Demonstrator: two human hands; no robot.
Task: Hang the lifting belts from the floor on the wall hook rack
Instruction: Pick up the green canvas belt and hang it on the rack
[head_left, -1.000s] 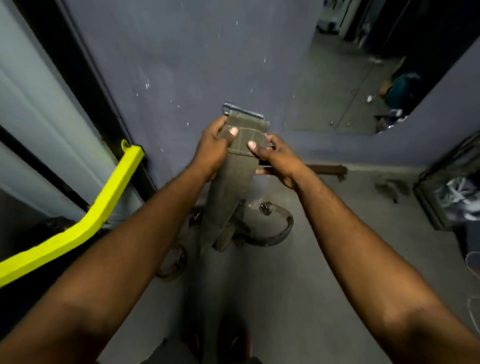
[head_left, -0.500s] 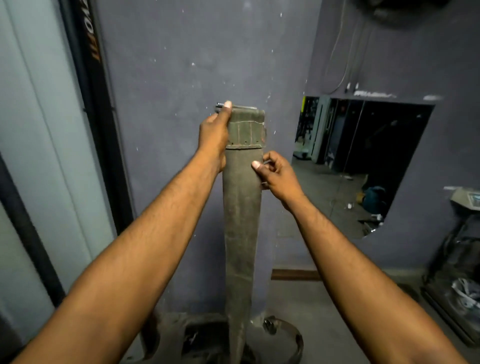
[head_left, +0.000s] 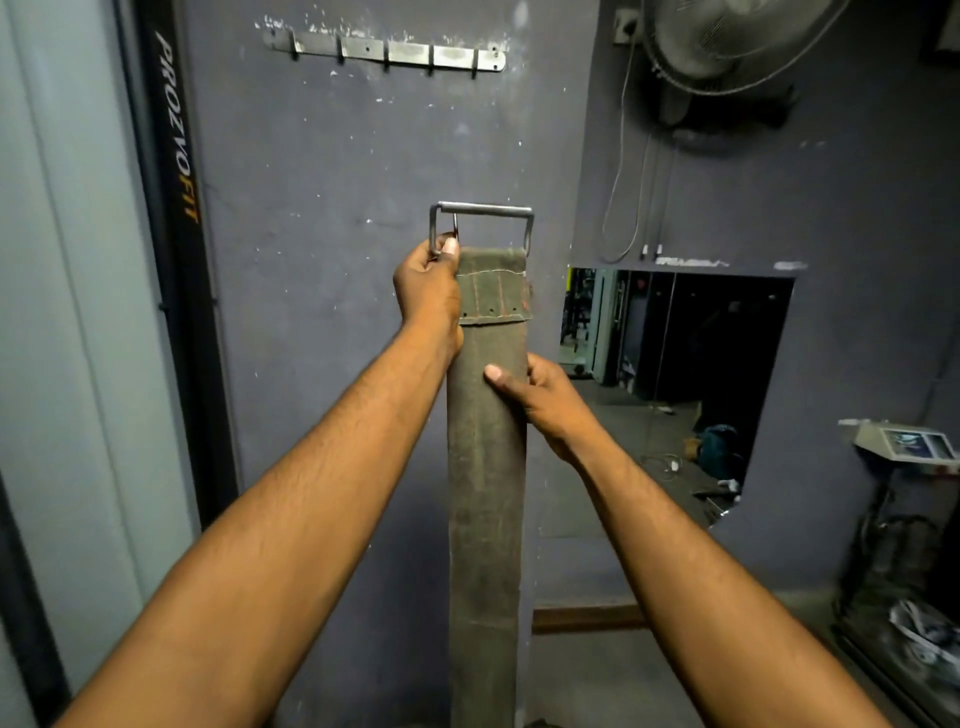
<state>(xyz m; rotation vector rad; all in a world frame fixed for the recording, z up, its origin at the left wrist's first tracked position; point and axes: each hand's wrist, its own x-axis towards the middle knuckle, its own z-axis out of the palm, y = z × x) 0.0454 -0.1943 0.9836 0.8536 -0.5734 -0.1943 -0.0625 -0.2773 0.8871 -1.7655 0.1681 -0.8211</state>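
A worn olive-green lifting belt hangs straight down in front of the grey wall. Its metal buckle stands upright at the top. My left hand grips the belt's top left corner, thumb and fingers at the buckle's left side. My right hand pinches the belt's right edge a little lower. The metal wall hook rack with several hooks is mounted high on the wall, well above the buckle, with nothing on it. The belts on the floor are out of view.
A black upright with PROZVOFIT lettering stands at the left. A wall fan with hanging cords is at the upper right. A mirror sits to the right of the belt, with a small stand and clutter at the far right.
Both hands lifted the belt from floor level up in front of the wall. The buckle now stands upright and the view has tilted up, showing the hook rack.
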